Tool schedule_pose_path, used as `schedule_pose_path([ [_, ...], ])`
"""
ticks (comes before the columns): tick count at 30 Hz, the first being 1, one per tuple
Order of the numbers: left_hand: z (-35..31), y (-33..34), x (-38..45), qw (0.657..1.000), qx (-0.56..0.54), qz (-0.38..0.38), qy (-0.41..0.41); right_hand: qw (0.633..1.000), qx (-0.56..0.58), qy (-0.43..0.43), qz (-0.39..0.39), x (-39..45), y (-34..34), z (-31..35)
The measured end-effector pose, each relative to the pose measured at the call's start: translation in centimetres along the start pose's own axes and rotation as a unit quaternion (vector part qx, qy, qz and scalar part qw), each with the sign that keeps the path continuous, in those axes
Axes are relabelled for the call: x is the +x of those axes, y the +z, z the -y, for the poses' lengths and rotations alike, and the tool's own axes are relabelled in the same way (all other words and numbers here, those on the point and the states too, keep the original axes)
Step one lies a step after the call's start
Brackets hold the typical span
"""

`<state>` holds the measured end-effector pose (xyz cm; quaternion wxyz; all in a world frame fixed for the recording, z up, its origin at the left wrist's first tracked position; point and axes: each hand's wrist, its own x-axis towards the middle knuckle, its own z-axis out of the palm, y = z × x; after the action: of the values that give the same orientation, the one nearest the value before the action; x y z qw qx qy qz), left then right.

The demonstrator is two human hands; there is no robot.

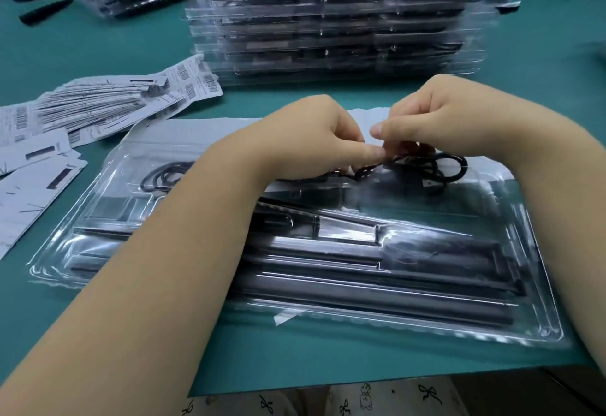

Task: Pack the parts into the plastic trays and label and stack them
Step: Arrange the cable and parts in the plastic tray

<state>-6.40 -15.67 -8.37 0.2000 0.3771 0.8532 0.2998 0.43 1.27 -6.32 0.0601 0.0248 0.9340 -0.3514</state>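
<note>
Lying crosswise, long parts (pixel 377 301) left-to-right.

Two forearms cover the middle of the clear plastic tray (pixel 537 317), hiding most of its left-hand compartments and part of the coiled black ring (pixel 164 176). The left hand (pixel 305 140) and right hand (pixel 449 120) close over a black cord (pixel 436 166), so the pinched part cannot be made out. The tall stack of packed trays (pixel 334 22) is blurred and cut off at the top edge. Print on the barcode labels (pixel 196 81) is too small to read.
</note>
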Motion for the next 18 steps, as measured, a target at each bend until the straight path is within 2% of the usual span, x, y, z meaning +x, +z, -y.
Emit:
schedule_pose_path([
  [6,0.1,0.3,0.1,0.998,0.037,-0.037,0.017,0.991,-0.132,0.032,-0.018,-0.8,-0.5,0.8],
  [10,0.3,0.2,0.2,0.996,0.044,-0.066,0.027,0.993,-0.110,0.045,0.011,-1.0,-0.4,0.7],
  [16,1.0,-0.2,0.2,0.992,0.013,-0.118,0.039,0.992,-0.093,0.044,-0.074,-0.9,-0.4,0.6],
  [18,1.0,-0.2,0.1,0.992,0.007,-0.117,0.042,0.990,-0.109,0.054,-0.077,-1.0,-0.7,0.4],
])
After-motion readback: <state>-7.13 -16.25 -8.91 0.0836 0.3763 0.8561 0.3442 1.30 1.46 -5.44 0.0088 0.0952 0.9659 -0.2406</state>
